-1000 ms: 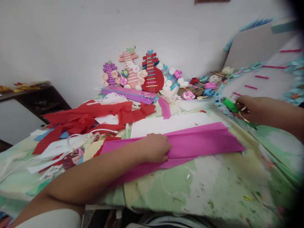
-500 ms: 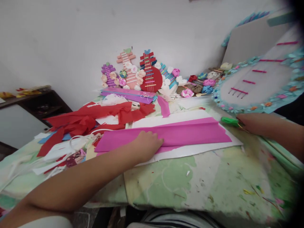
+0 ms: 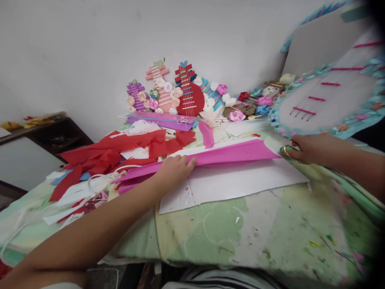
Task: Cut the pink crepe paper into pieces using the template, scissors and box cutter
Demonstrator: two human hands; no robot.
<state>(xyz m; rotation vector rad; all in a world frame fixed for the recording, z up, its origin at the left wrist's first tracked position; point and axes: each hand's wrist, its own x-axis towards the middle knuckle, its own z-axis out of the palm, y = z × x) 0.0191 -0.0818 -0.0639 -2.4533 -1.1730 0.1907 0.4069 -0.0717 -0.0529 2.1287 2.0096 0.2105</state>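
A folded strip of magenta paper (image 3: 230,153) lies slantwise across a white board (image 3: 240,180) in front of me. My left hand (image 3: 174,170) grips the lower edge of the strip near its left part, fingers curled onto it. Beyond the strip's right end, my right hand (image 3: 313,148) is closed around scissors (image 3: 289,152). Only their gold-coloured loop handles show clearly; the blades are hidden or blurred.
Red paper scraps (image 3: 105,154) and white cord (image 3: 96,176) crowd the left side. Several paper-decorated model lutes (image 3: 191,98) stand against the wall. A large white lute shape with a blue flowered rim (image 3: 297,94) rises behind my right hand. Green patterned cloth (image 3: 216,228) covers the table.
My left hand has pulled the magenta paper left and away from me, baring more white board. My right hand has shifted slightly; the bright green thing at its fingertips no longer shows, and gold loops do.
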